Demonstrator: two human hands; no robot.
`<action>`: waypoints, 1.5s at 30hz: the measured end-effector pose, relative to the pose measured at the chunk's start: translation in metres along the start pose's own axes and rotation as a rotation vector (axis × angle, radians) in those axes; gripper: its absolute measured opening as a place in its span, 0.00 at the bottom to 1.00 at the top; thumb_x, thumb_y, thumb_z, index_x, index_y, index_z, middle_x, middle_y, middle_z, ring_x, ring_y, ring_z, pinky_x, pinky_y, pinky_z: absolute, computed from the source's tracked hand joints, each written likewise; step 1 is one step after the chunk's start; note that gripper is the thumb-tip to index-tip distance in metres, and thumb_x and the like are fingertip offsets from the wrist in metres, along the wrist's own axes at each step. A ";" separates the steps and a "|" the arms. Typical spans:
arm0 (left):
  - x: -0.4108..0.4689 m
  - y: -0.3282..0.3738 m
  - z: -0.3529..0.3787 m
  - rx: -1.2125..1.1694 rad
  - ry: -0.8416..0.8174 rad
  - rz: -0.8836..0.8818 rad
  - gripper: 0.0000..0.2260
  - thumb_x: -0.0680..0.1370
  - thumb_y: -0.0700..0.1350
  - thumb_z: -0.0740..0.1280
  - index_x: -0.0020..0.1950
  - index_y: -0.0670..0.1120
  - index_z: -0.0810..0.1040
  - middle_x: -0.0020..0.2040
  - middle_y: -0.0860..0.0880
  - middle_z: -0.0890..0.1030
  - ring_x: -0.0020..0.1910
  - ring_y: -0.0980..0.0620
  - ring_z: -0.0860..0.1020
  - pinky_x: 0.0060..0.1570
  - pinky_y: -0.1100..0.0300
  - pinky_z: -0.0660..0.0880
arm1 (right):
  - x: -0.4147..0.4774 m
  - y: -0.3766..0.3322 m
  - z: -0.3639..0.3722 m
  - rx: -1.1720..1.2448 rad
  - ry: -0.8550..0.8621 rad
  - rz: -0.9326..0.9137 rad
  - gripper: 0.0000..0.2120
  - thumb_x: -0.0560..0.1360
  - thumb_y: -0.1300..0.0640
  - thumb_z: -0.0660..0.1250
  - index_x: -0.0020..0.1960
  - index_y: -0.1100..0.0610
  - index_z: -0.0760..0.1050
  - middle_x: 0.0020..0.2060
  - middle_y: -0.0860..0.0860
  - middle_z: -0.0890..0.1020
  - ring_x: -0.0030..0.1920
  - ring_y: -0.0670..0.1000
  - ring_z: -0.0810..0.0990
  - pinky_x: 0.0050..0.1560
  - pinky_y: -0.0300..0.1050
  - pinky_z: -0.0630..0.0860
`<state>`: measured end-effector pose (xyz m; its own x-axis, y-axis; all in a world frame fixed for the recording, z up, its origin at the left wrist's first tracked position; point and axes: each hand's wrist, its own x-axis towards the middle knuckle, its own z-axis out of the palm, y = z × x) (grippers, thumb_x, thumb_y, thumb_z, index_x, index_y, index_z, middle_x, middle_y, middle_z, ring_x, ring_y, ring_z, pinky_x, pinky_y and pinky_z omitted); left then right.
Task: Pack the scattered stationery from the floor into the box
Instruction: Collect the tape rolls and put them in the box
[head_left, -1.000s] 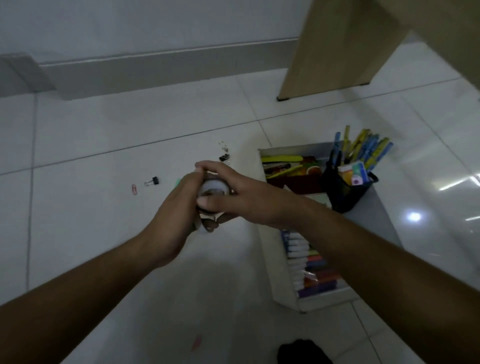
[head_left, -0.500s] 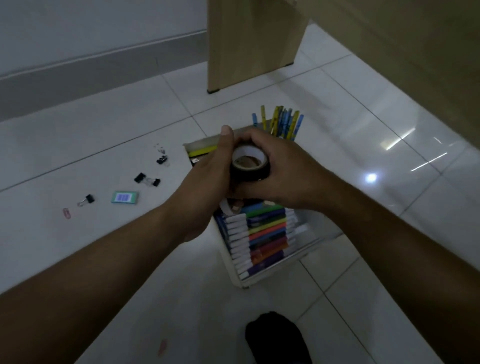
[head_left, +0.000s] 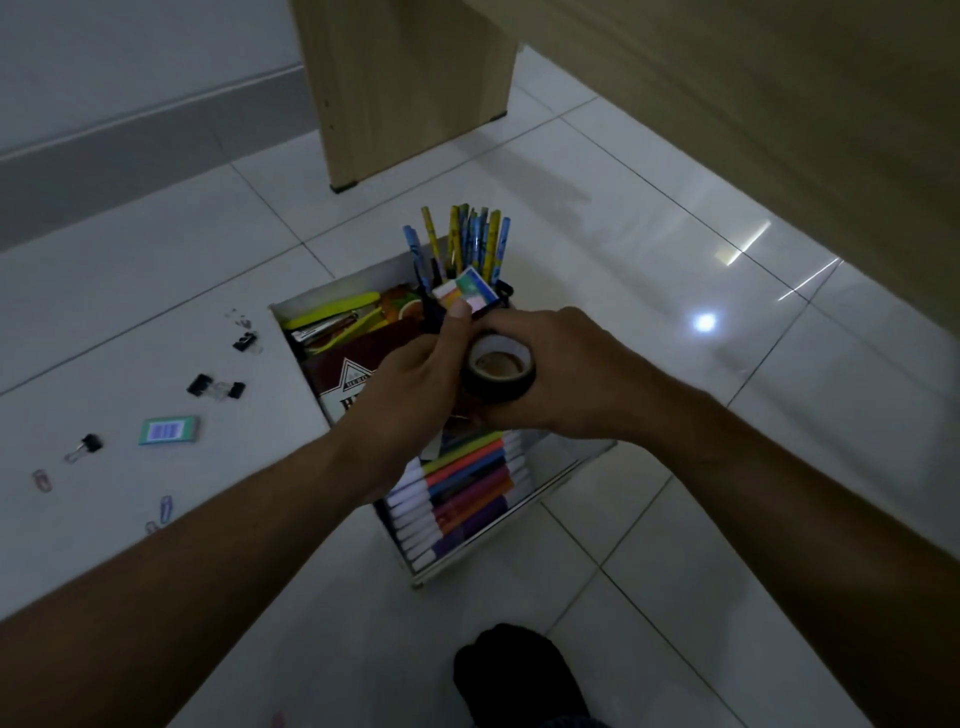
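A black tape roll (head_left: 500, 370) hangs over the middle of the white box (head_left: 289, 307), gripped by both hands. My right hand (head_left: 566, 379) wraps it from the right and my left hand (head_left: 415, 387) presses on its left side. More rolls seem stacked beneath it, but the hands hide them. The box holds a row of coloured markers (head_left: 462, 488), a dark red packet (head_left: 353, 371), yellow items, and a black cup of pens (head_left: 467, 239). On the floor to the left lie binder clips (head_left: 215, 387), a small teal packet (head_left: 170, 430) and paper clips (head_left: 42, 480).
A wooden furniture leg (head_left: 400, 88) stands just behind the box, and a wooden panel (head_left: 779, 130) runs along the right. A grey skirting board (head_left: 130, 145) lines the wall at left. A dark sock-clad foot (head_left: 511, 675) is at the bottom, near the box.
Both hands carried the tape roll from the floor left of the box to above the box. The view swung right, so the scattered clips now lie further left.
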<state>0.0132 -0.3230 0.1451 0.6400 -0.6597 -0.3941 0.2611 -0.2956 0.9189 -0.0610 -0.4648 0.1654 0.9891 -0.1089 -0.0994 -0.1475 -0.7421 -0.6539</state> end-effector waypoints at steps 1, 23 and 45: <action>0.002 -0.001 -0.001 -0.022 0.021 -0.016 0.20 0.77 0.63 0.55 0.50 0.52 0.80 0.47 0.48 0.85 0.47 0.51 0.83 0.48 0.55 0.80 | -0.002 0.005 -0.001 0.015 0.029 0.003 0.22 0.65 0.54 0.79 0.57 0.53 0.78 0.49 0.45 0.83 0.45 0.39 0.80 0.46 0.30 0.76; 0.012 -0.010 -0.003 0.091 0.025 -0.042 0.09 0.80 0.40 0.63 0.60 0.42 0.73 0.51 0.41 0.81 0.49 0.47 0.82 0.46 0.52 0.82 | -0.030 0.055 0.013 -0.389 -0.216 0.113 0.23 0.67 0.48 0.75 0.59 0.47 0.73 0.49 0.50 0.83 0.46 0.52 0.81 0.45 0.51 0.80; 0.009 -0.001 -0.016 -0.124 0.013 0.036 0.13 0.83 0.40 0.56 0.67 0.41 0.67 0.43 0.45 0.80 0.41 0.45 0.78 0.40 0.52 0.74 | 0.003 0.058 0.023 -0.601 -0.584 0.217 0.18 0.79 0.56 0.60 0.66 0.61 0.73 0.60 0.56 0.79 0.56 0.55 0.79 0.51 0.40 0.74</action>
<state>0.0304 -0.3179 0.1412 0.6598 -0.6587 -0.3617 0.3250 -0.1839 0.9277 -0.0661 -0.4930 0.1102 0.7549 -0.0538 -0.6536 -0.1436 -0.9860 -0.0847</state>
